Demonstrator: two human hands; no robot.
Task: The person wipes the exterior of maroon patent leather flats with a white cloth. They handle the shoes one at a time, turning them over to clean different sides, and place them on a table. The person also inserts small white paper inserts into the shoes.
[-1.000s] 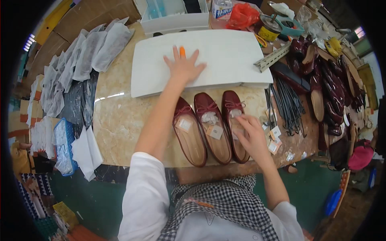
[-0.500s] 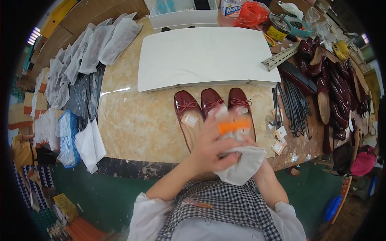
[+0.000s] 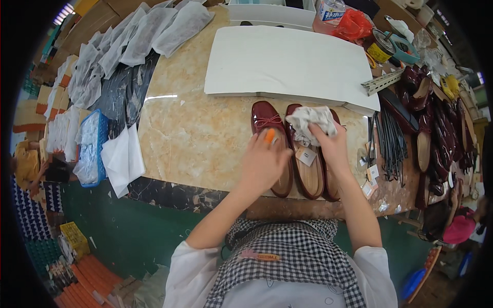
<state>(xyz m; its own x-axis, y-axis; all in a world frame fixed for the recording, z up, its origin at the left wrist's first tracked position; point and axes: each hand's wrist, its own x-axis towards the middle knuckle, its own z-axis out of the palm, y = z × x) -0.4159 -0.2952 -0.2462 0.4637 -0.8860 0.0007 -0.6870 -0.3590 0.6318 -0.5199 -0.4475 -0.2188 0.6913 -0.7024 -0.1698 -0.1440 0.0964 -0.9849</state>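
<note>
Three dark red patent flat shoes with bows lie side by side: the left shoe [image 3: 266, 110], the middle shoe [image 3: 310, 185] and the right shoe [image 3: 332, 191]. My left hand [image 3: 263, 163] is over the left shoe, fingers curled by a small orange object [image 3: 269, 135] whose kind I cannot make out. My right hand [image 3: 334, 149] pinches a crumpled whitish cloth [image 3: 310, 123] against the toe of the middle shoe. The cloth covers that toe and part of the right shoe. A paper tag [image 3: 307, 156] lies inside the middle shoe.
A white padded board [image 3: 287, 61] lies behind the shoes. To the right are black straps [image 3: 392, 146] and a pile of dark red shoes [image 3: 434, 123]. Wrapped packets [image 3: 149, 36], a blue basket [image 3: 99, 149] and white sheets [image 3: 123, 159] lie at the left.
My hands, together over the cloth before, have parted. The right hand has carried the cloth forward to the middle shoe; the left has moved over the left shoe with the orange object. The view has shifted.
</note>
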